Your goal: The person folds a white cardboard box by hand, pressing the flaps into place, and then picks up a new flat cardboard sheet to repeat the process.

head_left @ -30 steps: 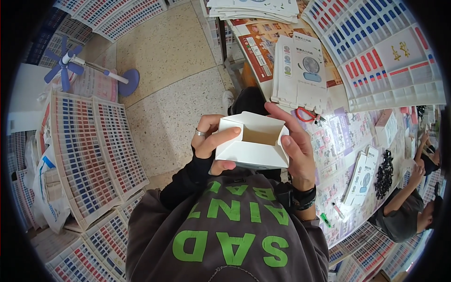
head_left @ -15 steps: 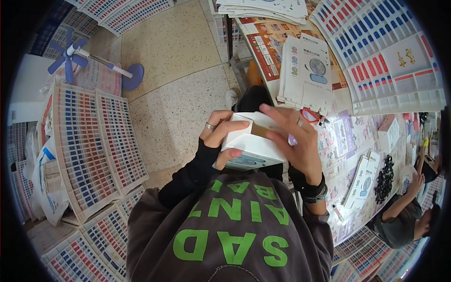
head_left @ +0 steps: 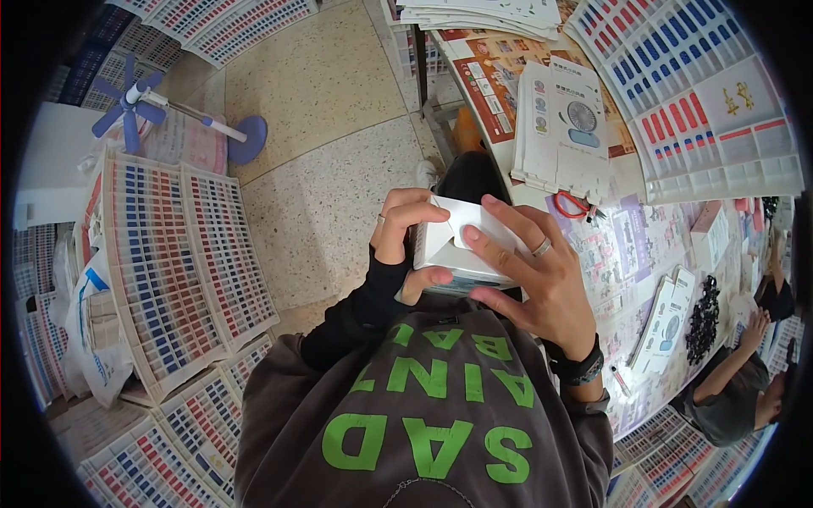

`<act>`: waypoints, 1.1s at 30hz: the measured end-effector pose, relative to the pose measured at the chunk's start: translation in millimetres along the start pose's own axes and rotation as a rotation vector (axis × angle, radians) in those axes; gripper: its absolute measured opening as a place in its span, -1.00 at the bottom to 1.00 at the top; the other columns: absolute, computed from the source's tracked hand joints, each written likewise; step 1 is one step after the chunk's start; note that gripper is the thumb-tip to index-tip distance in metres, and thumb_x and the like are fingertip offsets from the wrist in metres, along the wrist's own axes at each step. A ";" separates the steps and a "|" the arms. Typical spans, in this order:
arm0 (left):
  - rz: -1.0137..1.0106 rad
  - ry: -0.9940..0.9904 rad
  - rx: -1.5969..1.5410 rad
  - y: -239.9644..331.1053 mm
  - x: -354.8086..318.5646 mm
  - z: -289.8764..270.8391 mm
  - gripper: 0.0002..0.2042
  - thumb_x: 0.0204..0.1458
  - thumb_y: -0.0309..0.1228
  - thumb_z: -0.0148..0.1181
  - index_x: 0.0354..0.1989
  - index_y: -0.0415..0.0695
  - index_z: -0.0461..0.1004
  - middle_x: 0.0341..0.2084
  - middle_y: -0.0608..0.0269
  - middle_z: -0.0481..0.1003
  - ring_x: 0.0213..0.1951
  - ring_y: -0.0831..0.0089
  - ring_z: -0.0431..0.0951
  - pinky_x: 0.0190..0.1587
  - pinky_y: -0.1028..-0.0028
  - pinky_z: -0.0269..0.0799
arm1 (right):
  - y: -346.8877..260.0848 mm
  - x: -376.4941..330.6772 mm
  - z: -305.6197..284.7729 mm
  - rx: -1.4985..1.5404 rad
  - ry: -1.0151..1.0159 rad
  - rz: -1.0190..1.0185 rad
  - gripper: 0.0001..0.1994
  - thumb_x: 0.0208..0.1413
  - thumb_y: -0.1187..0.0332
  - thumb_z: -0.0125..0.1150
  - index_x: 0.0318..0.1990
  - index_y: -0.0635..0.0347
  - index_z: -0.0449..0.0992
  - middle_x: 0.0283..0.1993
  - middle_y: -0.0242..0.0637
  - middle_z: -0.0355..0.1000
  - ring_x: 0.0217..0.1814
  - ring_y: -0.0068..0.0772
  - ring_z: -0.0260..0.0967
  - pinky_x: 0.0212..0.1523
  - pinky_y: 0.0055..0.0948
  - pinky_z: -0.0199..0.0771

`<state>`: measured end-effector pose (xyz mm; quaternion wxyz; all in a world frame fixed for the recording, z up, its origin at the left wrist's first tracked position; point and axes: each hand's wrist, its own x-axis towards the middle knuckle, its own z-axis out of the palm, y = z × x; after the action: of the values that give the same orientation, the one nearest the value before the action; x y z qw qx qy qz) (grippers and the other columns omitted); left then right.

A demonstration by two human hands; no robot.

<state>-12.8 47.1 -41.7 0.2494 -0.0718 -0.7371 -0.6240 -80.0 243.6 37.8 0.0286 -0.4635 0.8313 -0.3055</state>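
A small white cardboard box [head_left: 434,249] is held in front of my chest, its top flaps folded down or nearly so. My left hand [head_left: 401,237] grips its left side, fingers over the top edge and thumb on the near face. Over the top lies my right hand [head_left: 542,269], its fingertips pressing the flaps and its thumb near the front edge. The contents of the box do not show.
To the right, the table bears flat printed cartons [head_left: 563,123], red-handled pliers [head_left: 572,205], more flat cartons [head_left: 662,317] and a heap of black pieces [head_left: 704,317]. Trays [head_left: 677,76] of red and blue parts surround me. A blue fan [head_left: 129,106] stands left; another person [head_left: 730,385] sits right.
The box's opening, visible before, is now covered by flaps. My right hand has come down onto the top of the box. The left keeps its grip.
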 end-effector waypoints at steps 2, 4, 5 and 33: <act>-0.037 -0.005 0.012 3.2 -0.3 0.1 -0.43 -0.06 0.06 0.23 -0.03 -0.14 0.35 -0.11 -0.06 0.31 -0.09 0.14 0.36 0.01 0.28 0.26 | 1.3 1.1 1.9 -0.013 0.004 -0.013 -0.37 -0.26 0.27 0.46 0.12 -0.16 0.50 0.23 -0.23 0.27 0.05 -0.03 0.30 0.00 -0.16 0.42; -0.078 -0.008 0.026 7.0 0.3 1.6 -0.44 -0.06 0.07 0.21 -0.05 -0.14 0.38 -0.12 -0.05 0.31 -0.08 0.13 0.36 0.02 0.27 0.26 | 5.8 -0.5 -0.7 -0.011 -0.011 -0.031 -0.39 -0.21 0.24 0.42 0.14 -0.19 0.47 0.22 -0.26 0.27 0.05 -0.08 0.28 0.00 -0.18 0.39; -0.085 -0.031 0.047 8.7 1.6 2.1 -0.45 -0.05 0.07 0.19 -0.06 -0.14 0.39 -0.12 -0.05 0.31 -0.08 0.13 0.36 0.02 0.27 0.26 | 9.1 -1.7 -2.2 -0.009 -0.027 -0.052 -0.40 -0.15 0.20 0.38 0.17 -0.21 0.44 0.20 -0.29 0.27 0.05 -0.12 0.26 0.00 -0.20 0.36; 0.149 -0.143 0.025 -1.4 23.7 20.3 -0.26 -0.16 0.30 0.18 -0.07 -0.18 0.43 -0.15 -0.03 0.37 -0.15 0.18 0.43 -0.12 0.28 0.38 | 19.0 -21.9 -17.7 0.547 0.167 0.163 -0.19 -0.35 0.24 0.54 0.20 0.16 0.38 0.19 -0.17 0.34 0.12 -0.08 0.34 0.12 -0.22 0.35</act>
<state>-39.5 61.4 -34.1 0.2426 -0.1676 -0.7535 -0.5876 -87.7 276.7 36.9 0.1084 -0.3437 0.7521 -0.5518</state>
